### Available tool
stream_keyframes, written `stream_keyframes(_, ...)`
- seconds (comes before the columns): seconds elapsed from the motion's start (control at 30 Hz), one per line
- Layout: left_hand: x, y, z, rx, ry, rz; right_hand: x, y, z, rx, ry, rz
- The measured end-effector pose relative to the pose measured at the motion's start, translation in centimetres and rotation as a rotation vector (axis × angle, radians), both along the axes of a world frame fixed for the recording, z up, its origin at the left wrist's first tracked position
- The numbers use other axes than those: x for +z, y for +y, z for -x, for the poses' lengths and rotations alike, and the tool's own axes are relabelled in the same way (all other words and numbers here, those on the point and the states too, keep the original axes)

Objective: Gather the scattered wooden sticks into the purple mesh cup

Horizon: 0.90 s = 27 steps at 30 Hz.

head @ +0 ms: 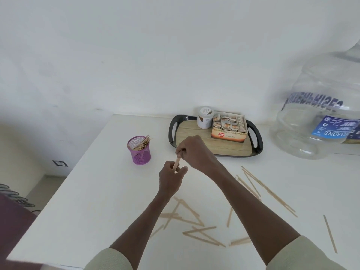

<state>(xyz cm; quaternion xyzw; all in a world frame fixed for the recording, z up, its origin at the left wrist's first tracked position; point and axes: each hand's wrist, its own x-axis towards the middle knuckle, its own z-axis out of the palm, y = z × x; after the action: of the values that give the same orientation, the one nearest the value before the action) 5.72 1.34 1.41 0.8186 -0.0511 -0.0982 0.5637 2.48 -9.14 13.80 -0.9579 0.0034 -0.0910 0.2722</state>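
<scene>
The purple mesh cup stands upright on the white table, with several wooden sticks leaning in it. To its right, above the table, my left hand and my right hand both hold the same wooden stick: the left grips its lower end, the right pinches its top. Several more wooden sticks lie scattered on the table near me, and a long run of sticks lies to the right.
A black tray with a wood-look floor stands behind my hands, carrying a white jar and an open box of sachets. A large clear water bottle lies at the right. The table's left edge drops off beside the cup.
</scene>
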Motion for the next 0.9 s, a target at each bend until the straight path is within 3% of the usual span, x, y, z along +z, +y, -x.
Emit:
stream_keyframes(0.2,-2.1,3.3,-1.6,0.092,0.240,0.098,0.5,1.8,-3.3,-0.081,-0.163,-0.144)
stream_keyframes(0.47,-2.3,5.8,-3.0,0.106,0.350,0.214,-0.5,6.3,-8.8,-0.100,-0.302,-0.205)
stream_keyframes(0.9,-3.9,8.3,-4.0,0.089,0.378,0.187,-4.8,8.6,-15.3,0.030,0.026,-0.003)
